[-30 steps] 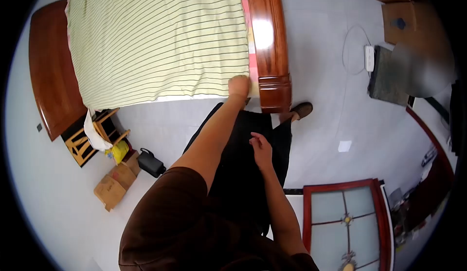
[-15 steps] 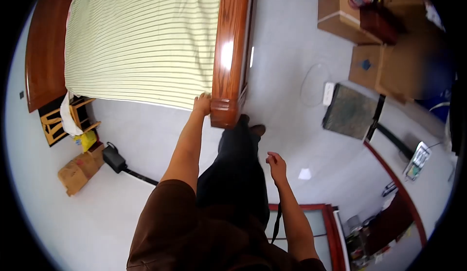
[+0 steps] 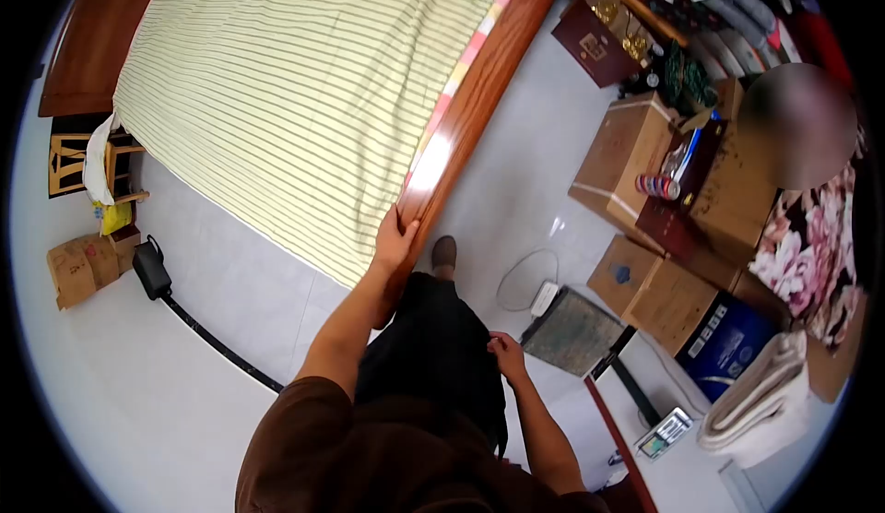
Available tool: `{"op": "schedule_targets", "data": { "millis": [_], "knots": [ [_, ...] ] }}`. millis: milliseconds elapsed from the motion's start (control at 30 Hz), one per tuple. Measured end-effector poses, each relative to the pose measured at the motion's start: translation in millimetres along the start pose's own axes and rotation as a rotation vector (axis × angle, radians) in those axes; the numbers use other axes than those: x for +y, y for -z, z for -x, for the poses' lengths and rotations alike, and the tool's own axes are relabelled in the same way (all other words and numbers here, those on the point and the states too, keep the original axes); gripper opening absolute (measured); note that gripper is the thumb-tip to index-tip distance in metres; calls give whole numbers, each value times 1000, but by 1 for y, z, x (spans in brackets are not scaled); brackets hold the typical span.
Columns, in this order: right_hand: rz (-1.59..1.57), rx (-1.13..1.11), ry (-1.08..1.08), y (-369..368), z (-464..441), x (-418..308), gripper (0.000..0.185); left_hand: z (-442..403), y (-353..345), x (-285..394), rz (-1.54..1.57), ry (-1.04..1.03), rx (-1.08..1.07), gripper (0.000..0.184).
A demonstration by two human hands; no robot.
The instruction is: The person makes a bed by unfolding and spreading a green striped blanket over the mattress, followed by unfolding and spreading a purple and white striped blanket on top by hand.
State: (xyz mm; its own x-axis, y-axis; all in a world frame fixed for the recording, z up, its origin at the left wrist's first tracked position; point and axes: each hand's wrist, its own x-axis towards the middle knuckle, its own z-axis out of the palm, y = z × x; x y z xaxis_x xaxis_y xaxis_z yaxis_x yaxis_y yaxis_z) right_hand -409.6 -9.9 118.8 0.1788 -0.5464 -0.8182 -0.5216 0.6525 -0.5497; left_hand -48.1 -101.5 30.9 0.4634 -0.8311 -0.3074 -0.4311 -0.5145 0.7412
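Note:
My left hand point(image 3: 395, 241) rests on the wooden bed rail point(image 3: 479, 98), at the border of the striped sheet point(image 3: 277, 107). Its thumb lies over the wood, and the fingers stretch along the sheet's edge. Pale green with dark stripes, the sheet covers the bed and has some creases near the rail. A pink and yellow checked layer point(image 3: 455, 80) shows between sheet and rail. Beside my thigh hangs my right hand point(image 3: 506, 356), its fingers loosely curled with nothing visible in them.
Cardboard boxes point(image 3: 616, 158) stand to the right, with a can point(image 3: 657, 187) on top. On the floor are a power strip point(image 3: 544, 298) and a dark platform scale point(image 3: 572, 331). A folded towel point(image 3: 761, 402) lies farther right. At left are a wooden chair point(image 3: 115, 158) and a black bag point(image 3: 151, 269).
I have stepped forward and turned right along the bed. My left hand has moved from the corner post onto the rail. My right hand has come closer to my thigh.

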Motion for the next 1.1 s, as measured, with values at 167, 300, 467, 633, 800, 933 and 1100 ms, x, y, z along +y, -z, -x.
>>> {"op": "schedule_targets", "data": {
  "millis": [167, 300, 467, 633, 800, 933, 1100],
  "knots": [
    [-8, 65, 92, 77, -44, -71, 24, -25, -19, 83, -555, 121, -53, 89],
    [116, 39, 76, 139, -85, -123, 22, -62, -15, 108, -562, 403, -177, 94],
    [438, 16, 254, 203, -185, -212, 25, -107, -5, 105, -693, 571, -432, 87],
    [740, -43, 638, 212, -288, -394, 25, -129, -29, 92, -359, 760, -191, 68],
    [759, -84, 786, 160, -379, -549, 24, -125, -32, 85, -202, 806, -104, 69],
    [862, -173, 885, 99, -465, -611, 28, -124, -30, 78, -151, 806, -162, 75],
    [1116, -181, 883, 24, -538, -659, 43, -148, -8, 94, -176, 893, -317, 78]
  ]
}}
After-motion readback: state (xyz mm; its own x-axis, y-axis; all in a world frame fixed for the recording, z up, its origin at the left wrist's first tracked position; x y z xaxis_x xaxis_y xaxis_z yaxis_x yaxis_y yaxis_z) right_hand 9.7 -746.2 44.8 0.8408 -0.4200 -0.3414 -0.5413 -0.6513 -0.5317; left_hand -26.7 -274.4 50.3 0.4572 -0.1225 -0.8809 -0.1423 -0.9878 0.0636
